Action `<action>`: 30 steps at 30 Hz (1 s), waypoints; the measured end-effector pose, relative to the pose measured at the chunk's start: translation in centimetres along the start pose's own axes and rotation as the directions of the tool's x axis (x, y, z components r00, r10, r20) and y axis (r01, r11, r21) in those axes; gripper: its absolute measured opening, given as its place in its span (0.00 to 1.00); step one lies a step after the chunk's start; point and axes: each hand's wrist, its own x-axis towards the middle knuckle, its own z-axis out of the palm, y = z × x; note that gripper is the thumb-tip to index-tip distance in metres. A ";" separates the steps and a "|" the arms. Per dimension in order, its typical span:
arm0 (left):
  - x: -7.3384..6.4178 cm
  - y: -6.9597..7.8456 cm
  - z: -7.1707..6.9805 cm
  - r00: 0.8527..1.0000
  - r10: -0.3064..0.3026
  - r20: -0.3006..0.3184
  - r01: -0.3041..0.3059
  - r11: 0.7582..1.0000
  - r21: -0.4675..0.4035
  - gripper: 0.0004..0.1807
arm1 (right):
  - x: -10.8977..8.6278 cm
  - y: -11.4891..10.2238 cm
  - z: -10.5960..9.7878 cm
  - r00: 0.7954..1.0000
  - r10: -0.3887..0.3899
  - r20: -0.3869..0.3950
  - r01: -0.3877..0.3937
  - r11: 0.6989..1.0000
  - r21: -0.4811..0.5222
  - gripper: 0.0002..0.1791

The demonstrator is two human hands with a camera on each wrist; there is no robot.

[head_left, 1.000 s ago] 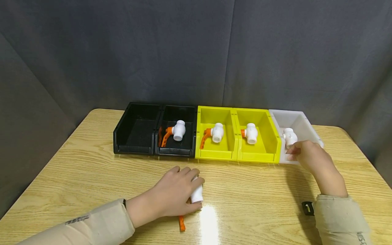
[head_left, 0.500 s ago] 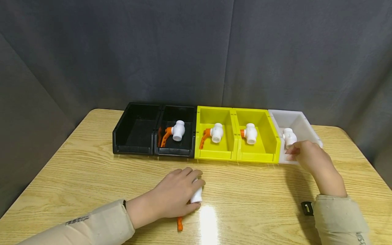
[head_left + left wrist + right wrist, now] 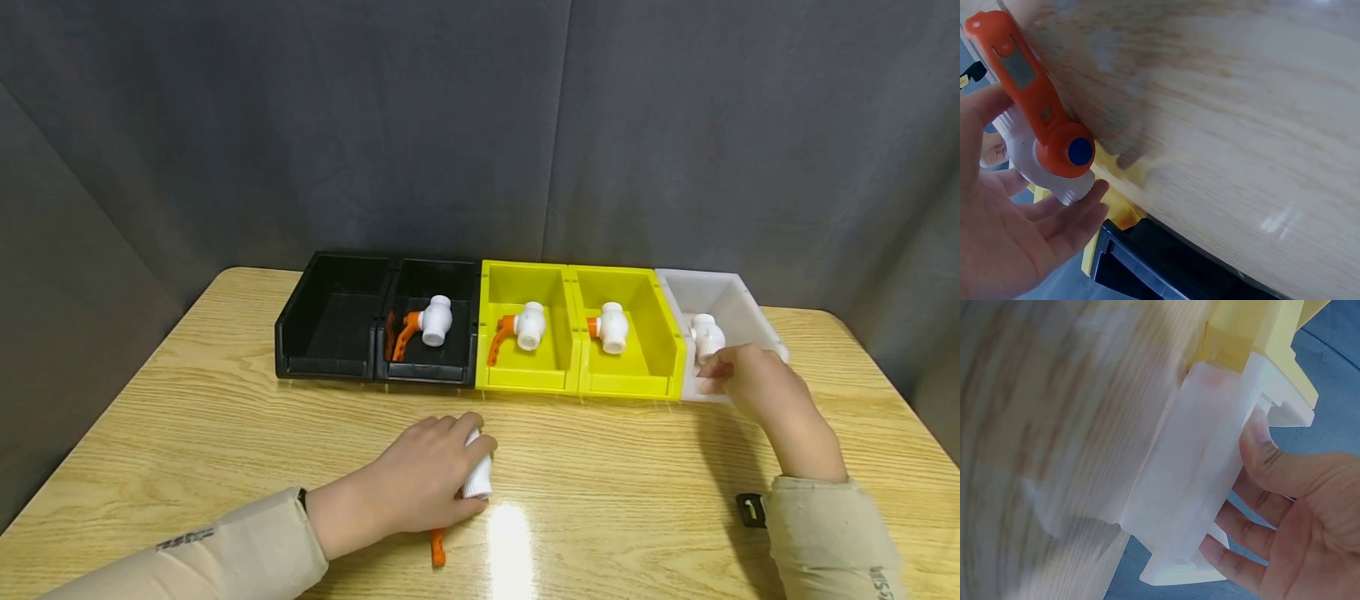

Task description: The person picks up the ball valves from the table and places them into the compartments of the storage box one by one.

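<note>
Low over the table's near middle, my left hand [image 3: 416, 479] grips a white ball valve [image 3: 477, 473] by its body. In the left wrist view, the orange lever [image 3: 1029, 81] with a blue cap faces the camera, with thumb and fingers around the white part. My right hand [image 3: 768, 392] reaches over the front wall of the white bin [image 3: 1179, 456], fingers loosely bent inside it. Just beyond those fingertips lies another white ball valve [image 3: 707, 337], partly covered by the hand. The right wrist view shows a gap between thumb and fingers, with no thing visible there.
Left of the white bin stand two yellow bins [image 3: 630, 383] and two black bins [image 3: 322, 367] in a row. Valves with orange levers lie in both yellow bins and the right black one. A small black tag [image 3: 752, 510] lies by the right sleeve. Grey curtain [image 3: 450, 125] hangs behind.
My left hand has shifted very slightly left with the valve, and its fingers have moved a little on the body. My right hand stays at the white bin.
</note>
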 end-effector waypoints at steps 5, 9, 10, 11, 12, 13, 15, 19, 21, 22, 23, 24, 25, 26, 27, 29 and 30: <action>-0.1 -0.2 -0.1 1.000 0.015 -0.013 -0.015 1.000 -0.026 0.27 | 0.0 0.0 0.0 1.000 0.015 0.008 -0.015 1.000 0.001 0.04; -0.3 -0.4 -0.4 1.000 0.022 -0.014 -0.022 0.999 -0.026 0.27 | 0.1 0.0 0.0 1.000 0.012 0.007 -0.012 1.000 -0.004 0.03; -0.3 -0.4 -0.4 1.000 0.023 -0.016 -0.023 0.999 -0.024 0.28 | 0.1 0.0 -0.1 1.000 0.009 0.006 -0.009 1.000 -0.006 0.03; -0.4 -0.4 -0.5 1.000 0.023 -0.018 -0.023 0.999 -0.022 0.28 | 0.1 0.0 -0.1 1.000 0.006 0.004 -0.006 1.000 -0.006 0.03; -0.5 -0.4 -0.7 0.999 0.025 -0.021 -0.025 1.000 -0.019 0.29 | 0.1 0.0 -0.1 1.000 0.004 0.003 -0.004 1.000 -0.006 0.03; -0.5 -0.4 -0.8 0.999 0.025 -0.022 -0.025 1.000 -0.016 0.29 | 0.0 0.1 -0.1 1.000 0.001 0.001 -0.001 1.000 -0.007 0.03; -0.7 -0.5 -1.0 0.999 0.028 -0.027 -0.028 1.000 -0.009 0.30 | 0.0 0.1 -0.1 1.000 -0.002 -0.001 0.002 1.000 -0.007 0.02; -1.0 -0.6 -1.5 0.998 0.035 -0.043 -0.035 0.999 0.005 0.31 | 0.0 0.1 -0.1 1.000 -0.003 -0.002 0.003 1.000 -0.006 0.03; -1.1 -0.7 -1.5 0.998 0.039 -0.057 -0.038 0.999 0.016 0.31 | 0.0 0.1 -0.2 1.000 -0.006 -0.001 0.006 1.000 -0.007 0.03; -1.2 -0.8 -1.6 0.997 0.040 -0.061 -0.039 0.999 0.021 0.31 | 0.0 0.1 -0.2 1.000 -0.007 0.001 0.007 1.000 -0.008 0.03; -1.3 -0.8 -1.6 0.997 0.040 -0.065 -0.038 0.999 0.026 0.32 | 0.0 0.1 -0.2 1.000 -0.008 0.001 0.008 1.000 -0.008 0.03; -1.4 -0.8 -1.6 0.997 0.041 -0.069 -0.039 0.999 0.031 0.32 | 0.0 0.1 -0.2 1.000 -0.009 0.002 0.009 1.000 -0.007 0.03; -1.5 -0.9 -1.6 0.996 0.042 -0.075 -0.039 0.998 0.039 0.32 | 0.0 0.1 -0.2 1.000 -0.010 0.003 0.010 1.000 -0.008 0.03; -1.6 -0.9 -1.7 0.996 0.043 -0.079 -0.039 0.998 0.046 0.32 | 0.0 0.1 -0.2 1.000 -0.012 0.003 0.012 1.000 -0.008 0.03; -1.7 -0.9 -1.7 0.996 0.044 -0.083 -0.040 0.998 0.050 0.32 | 0.0 0.0 -0.2 1.000 -0.011 0.003 0.011 1.000 -0.006 0.03; -2.0 -1.0 -1.8 0.995 0.047 -0.091 -0.041 0.997 0.058 0.32 | 0.0 0.0 -0.2 1.000 -0.008 0.004 0.008 1.000 -0.005 0.02; -2.1 -1.0 -1.8 0.994 0.049 -0.095 -0.043 0.997 0.066 0.32 | 0.0 0.1 -0.2 1.000 -0.006 0.005 0.006 1.000 -0.004 0.02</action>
